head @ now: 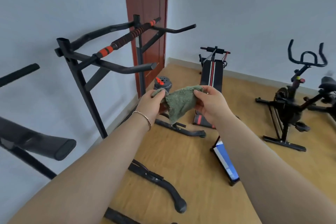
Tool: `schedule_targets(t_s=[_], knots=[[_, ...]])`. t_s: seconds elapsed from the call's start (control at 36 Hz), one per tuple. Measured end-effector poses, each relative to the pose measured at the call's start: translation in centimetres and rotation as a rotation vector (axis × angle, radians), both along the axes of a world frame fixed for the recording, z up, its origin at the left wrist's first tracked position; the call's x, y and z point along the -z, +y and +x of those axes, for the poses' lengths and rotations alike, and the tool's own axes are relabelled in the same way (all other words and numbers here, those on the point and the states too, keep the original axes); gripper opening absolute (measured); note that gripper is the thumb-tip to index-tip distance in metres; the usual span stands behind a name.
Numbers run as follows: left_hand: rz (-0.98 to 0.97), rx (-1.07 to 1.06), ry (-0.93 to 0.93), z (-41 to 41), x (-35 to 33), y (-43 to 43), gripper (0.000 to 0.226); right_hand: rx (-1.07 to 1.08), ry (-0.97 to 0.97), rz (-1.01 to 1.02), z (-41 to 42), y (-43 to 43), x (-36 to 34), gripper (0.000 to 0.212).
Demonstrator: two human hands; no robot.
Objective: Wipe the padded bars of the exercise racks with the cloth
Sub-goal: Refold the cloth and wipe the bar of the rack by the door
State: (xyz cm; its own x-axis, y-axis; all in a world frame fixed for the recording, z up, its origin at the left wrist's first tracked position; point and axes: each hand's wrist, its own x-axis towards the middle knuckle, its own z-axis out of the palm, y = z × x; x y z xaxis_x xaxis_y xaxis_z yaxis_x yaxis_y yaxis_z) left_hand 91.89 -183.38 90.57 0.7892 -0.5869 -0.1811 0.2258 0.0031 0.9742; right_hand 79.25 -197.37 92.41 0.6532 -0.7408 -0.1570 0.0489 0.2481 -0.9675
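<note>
Head view looks down past both my forearms to the green cloth, which I hold up in the air between my two hands, well apart from any bar. My left hand pinches one bunched corner between thumb and fingers, and my right hand pinches the opposite edge with the thumb on top. Each grip is therefore closed on fabric, with the cloth stretched between them and a loose point drooping toward the floor. I judge this to be the readying step: I am spreading or refolding the cloth and nothing is being wiped yet. The closest work lies up and to my left, on the black rack. Its foam-padded bar, banded in orange, runs across the top, and a black padded handle juts out below it. A second rack's padded arm sits at the left edge, blurred. The next move, as I see it, calls for gathering the cloth into one palm, reaching to a bar, wrapping the fabric round the padding and drawing it along the length. The ribbed foam will probably need firm pressure.
</note>
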Motion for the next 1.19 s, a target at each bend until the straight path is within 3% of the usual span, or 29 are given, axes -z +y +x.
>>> schedule_targets(t_s=[0.08, 0.19, 0.31, 0.42, 0.53, 0.64, 0.72, 0.94, 1.19], knots=[[-0.061, 0.018, 0.072, 1.1, -0.4, -0.9, 0.020, 0.038, -0.008, 0.004, 0.8, -0.2, -0.5, 0.014], [-0.112, 0.066, 0.131, 2.3, -0.5, -1.7, 0.030, 0.068, -0.004, -0.017, 1.4, 0.0, -0.9, 0.013], [-0.150, 0.106, 0.124, 2.9, -0.1, -2.1, 0.035, -0.011, 0.008, -0.064, 1.5, 0.0, -1.6, 0.034], [-0.136, 0.149, 0.047, 3.5, 1.2, -2.3, 0.072, -0.132, 0.080, -0.159, 1.8, -0.2, -1.9, 0.032], [-0.019, 0.040, -0.200, 4.1, 2.3, -2.2, 0.077, -0.107, 0.232, -0.349, 3.1, -0.9, -1.7, 0.023], [0.107, 0.004, -0.406, 4.8, 2.5, -2.1, 0.051, -0.096, 0.312, -0.513, 4.6, -2.0, -1.5, 0.012], [0.172, -0.048, -0.425, 5.3, 2.7, -2.2, 0.030, -0.133, 0.337, -0.580, 5.9, -3.2, -1.3, 0.008], [0.261, -0.122, -0.390, 6.5, 3.0, -5.2, 0.012, -0.347, 0.266, -0.663, 10.6, -8.4, -1.0, 0.006], [0.409, -0.283, -0.441, 9.4, 1.7, -16.7, 0.011, -0.571, 0.250, -0.779, 16.6, -22.0, -1.4, 0.009]])
